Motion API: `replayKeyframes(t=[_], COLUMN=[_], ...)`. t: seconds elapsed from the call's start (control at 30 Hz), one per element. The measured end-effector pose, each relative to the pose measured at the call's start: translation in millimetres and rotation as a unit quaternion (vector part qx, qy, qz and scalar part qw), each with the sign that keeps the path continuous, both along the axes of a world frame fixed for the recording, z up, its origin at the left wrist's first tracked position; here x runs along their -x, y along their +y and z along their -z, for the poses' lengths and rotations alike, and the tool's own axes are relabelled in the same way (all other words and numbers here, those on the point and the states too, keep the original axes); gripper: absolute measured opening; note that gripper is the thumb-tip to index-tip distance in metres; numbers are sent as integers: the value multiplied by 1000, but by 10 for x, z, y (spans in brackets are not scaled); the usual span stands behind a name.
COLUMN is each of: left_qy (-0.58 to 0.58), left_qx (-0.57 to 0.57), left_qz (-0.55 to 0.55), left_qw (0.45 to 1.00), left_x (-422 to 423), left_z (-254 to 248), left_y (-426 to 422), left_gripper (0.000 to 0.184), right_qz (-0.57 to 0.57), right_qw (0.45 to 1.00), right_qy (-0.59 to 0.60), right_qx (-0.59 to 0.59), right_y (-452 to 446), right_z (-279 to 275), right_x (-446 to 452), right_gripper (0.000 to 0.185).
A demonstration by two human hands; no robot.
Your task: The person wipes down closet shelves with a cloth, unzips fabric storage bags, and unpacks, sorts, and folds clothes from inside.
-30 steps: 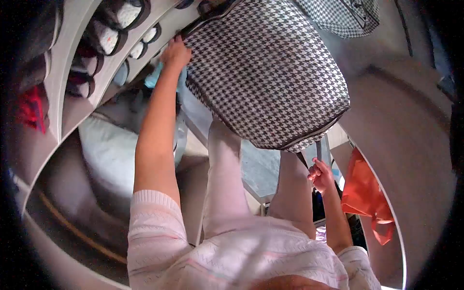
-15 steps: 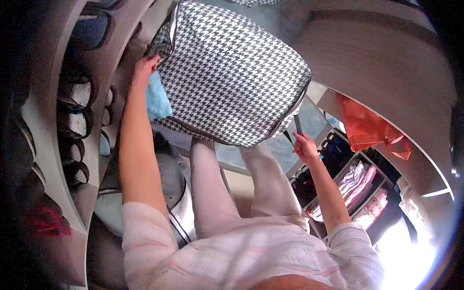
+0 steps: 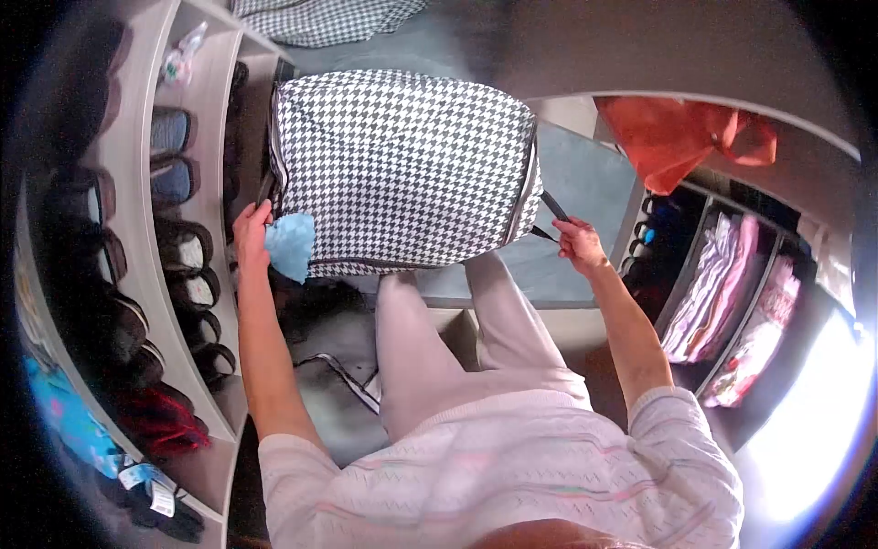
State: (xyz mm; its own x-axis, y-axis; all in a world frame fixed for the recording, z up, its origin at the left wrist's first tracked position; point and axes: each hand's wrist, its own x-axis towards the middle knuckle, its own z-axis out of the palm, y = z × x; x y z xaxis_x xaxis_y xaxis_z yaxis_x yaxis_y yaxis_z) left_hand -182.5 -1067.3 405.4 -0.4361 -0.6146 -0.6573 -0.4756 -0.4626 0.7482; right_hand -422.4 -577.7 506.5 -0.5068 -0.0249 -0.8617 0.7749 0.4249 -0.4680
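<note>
A large black-and-white houndstooth bag (image 3: 402,165) hangs between my hands, in front of my legs. My left hand (image 3: 251,233) is closed on a dark strap at the bag's left end, with a light blue cloth (image 3: 291,247) beside the fingers. The fingers of my right hand (image 3: 579,245) are wrapped round the black handle strap at the bag's right end. Whether my left hand also grips the blue cloth is hard to tell.
Shelves with shoes (image 3: 187,247) rise on the left. A grey surface (image 3: 585,210) lies beyond the bag, with another houndstooth item (image 3: 329,20) at the top. An orange bag (image 3: 663,137) and folded clothes (image 3: 713,293) are on the right. A dark-topped bag (image 3: 338,403) lies below.
The view has turned. The houndstooth bag has come lower and sits more level between my hands, which still hold its ends. More of the grey surface and right-hand shelves shows.
</note>
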Motion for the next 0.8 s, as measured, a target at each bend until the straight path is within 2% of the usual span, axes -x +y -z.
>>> replayKeyframes(t=[0.03, 0.13, 0.17, 0.27, 0.3, 0.43, 0.47, 0.53, 0.63, 0.73, 0.77, 0.8], left_qy=[5, 38, 88, 106, 95, 147, 129, 123, 108, 66, 71, 65], left_qx=[-14, 52, 66, 87, 62, 23, 60, 62, 31, 95, 87, 89], left_qz=[-3, 29, 34, -7, -1, -15, -16, 41, 49, 104, 118, 137], left_qw=[1000, 997, 993, 991, 994, 989, 990, 990, 992, 988, 987, 984], left_x=[10, -84, -195, -325, -183, -139, -149, -165, -115, -78, -74, -64], left_z=[7, -28, -25, 0, -136, -261, -333, -468, -549, -486, -470, -452], left_y=[-54, 15, 96, 218, 96, -57, -42, -160, -340, -579, -606, -657], left_gripper=[19, 17, 14, 14, 14, 12, 12, 13, 26, 41, 28, 24], right_qz=[7, 15, 8, -6, 14, -5, -3, 14, 55, 78, 85, 86], right_qw=[1000, 994, 991, 985, 988, 986, 985, 986, 985, 984, 984, 985], right_qy=[24, 102, 128, 167, 152, 160, 167, 162, 155, 150, 146, 149], right_qx=[5, 30, 40, 35, 11, 43, 38, 25, 47, 49, 48, 36], right_y=[11, 73, 119, 182, 149, 194, 193, 166, 200, 194, 196, 204], right_z=[4, 84, 140, 361, 336, 332, 312, 229, 216, 234, 260, 276], right_x=[-72, -266, -299, -227, -250, -312, -298, -407, -487, -583, -599, -604], right_gripper=[14, 13, 13, 12, 11, 12, 12, 12, 8, 8, 8, 8])
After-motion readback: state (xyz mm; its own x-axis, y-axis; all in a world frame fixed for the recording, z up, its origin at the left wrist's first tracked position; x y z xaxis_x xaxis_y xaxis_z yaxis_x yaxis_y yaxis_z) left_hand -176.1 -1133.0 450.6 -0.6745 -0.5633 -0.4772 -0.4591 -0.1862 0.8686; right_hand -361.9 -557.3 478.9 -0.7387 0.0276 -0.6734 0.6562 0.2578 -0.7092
